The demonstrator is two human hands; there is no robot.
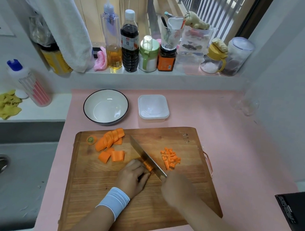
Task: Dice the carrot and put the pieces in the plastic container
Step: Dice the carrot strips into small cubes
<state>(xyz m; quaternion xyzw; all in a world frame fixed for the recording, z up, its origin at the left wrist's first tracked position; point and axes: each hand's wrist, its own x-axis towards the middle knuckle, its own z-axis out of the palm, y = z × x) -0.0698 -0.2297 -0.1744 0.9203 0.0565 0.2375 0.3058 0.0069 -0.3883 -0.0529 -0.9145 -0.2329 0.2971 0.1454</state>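
Pinning carrot strips (147, 166) to the cutting board (97, 195), the left hand (132, 177) curls right against the knife (145, 155) the right hand (174, 187) grips, so one slip could nick a knuckle, imo.

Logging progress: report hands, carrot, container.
Left hand pins carrot strips on board; right hand grips knife, blade on strips. Diced pile right of blade, undiced slices left. Plastic container behind board, no carrot visible inside.

Daylight comes through a barred window (209, 7). Its white sill (162, 76) holds a row of bottles and jars (130, 41). White walls (295, 85) flank the pink-covered table (240, 145); a grey sink (10, 184) lies at its left, and a white towel (63, 23) hangs above.
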